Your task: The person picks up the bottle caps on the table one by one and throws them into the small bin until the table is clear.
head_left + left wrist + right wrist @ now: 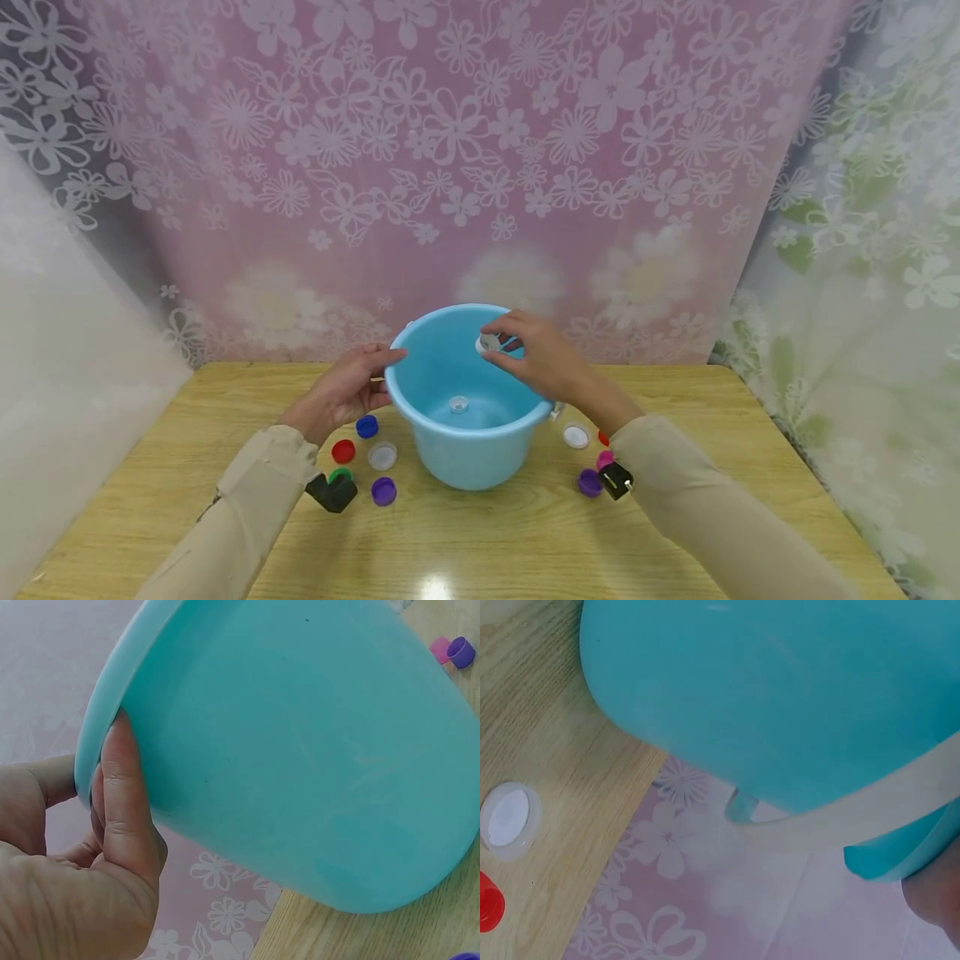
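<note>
A light blue bucket (472, 458) stands on the wooden table, its mouth facing up toward the head camera. My left hand (345, 390) grips its rim at the left; in the left wrist view the fingers (124, 795) press the outer wall below the lip. Over the bucket's mouth, toward the right, my right hand (542, 354) pinches a whitish bottle cap (489, 343) between thumb and fingers. On the bucket's floor lies a clear cap (458, 405). The right wrist view catches only a bit of the right hand (934, 896) past the rim, with the held cap hidden.
Left of the bucket lie a blue cap (367, 427), a red cap (343, 452), a white cap (382, 456), a green cap (342, 473) and a purple cap (384, 491). At its right are another white cap (576, 436), a pink cap (604, 459) and a purple one. Flowered curtains surround the table.
</note>
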A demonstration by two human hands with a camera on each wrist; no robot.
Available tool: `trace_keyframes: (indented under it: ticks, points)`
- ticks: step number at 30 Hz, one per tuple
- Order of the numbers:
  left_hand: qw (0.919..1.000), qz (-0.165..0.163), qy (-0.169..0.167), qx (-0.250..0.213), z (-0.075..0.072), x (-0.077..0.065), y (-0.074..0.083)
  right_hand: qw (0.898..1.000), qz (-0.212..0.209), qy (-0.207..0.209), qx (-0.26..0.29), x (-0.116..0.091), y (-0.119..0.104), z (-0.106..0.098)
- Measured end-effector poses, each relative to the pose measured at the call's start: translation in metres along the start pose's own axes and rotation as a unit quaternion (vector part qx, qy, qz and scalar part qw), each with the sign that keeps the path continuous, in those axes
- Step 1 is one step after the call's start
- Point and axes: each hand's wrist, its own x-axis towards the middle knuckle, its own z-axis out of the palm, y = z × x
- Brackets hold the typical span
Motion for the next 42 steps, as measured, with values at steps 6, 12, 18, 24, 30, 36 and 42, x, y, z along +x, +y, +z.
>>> trace_keyframes:
  ticks: [6,12,18,24,30,36,42]
  points:
    - [1.0,0.002,0.004,-0.002,0.0011,0.0005,0.0022,1.0,0.013,-0.017,-0.02,-0.0004,-0.0017,0.0013]
    - [1.0,0.0,0.005,-0.004,0.0007,0.0001,0.0015,0.996,0.039,-0.06,-0.053,-0.0001,-0.005,0.0006]
    - [1.0,-0.001,0.006,-0.005,0.0004,0.0,-0.0004,0.993,0.041,-0.087,-0.075,0.0007,-0.0057,0.0012]
    - [1.0,0.004,0.003,-0.002,-0.0006,-0.0002,-0.0021,0.992,0.032,-0.1,-0.076,0.0008,-0.0059,0.0015]
    - [1.0,0.003,0.005,0.002,0.0003,-0.0011,-0.0028,0.989,0.027,-0.121,-0.084,0.0021,-0.0062,0.0015]
    - [1.0,0.002,0.004,0.005,0.0024,-0.0019,-0.0018,0.986,0.03,-0.134,-0.092,0.0016,-0.0059,0.0015]
    - [1.0,0.003,0.002,0.004,0.0025,-0.0025,-0.001,0.983,0.046,-0.146,-0.096,0.003,-0.0061,0.0012]
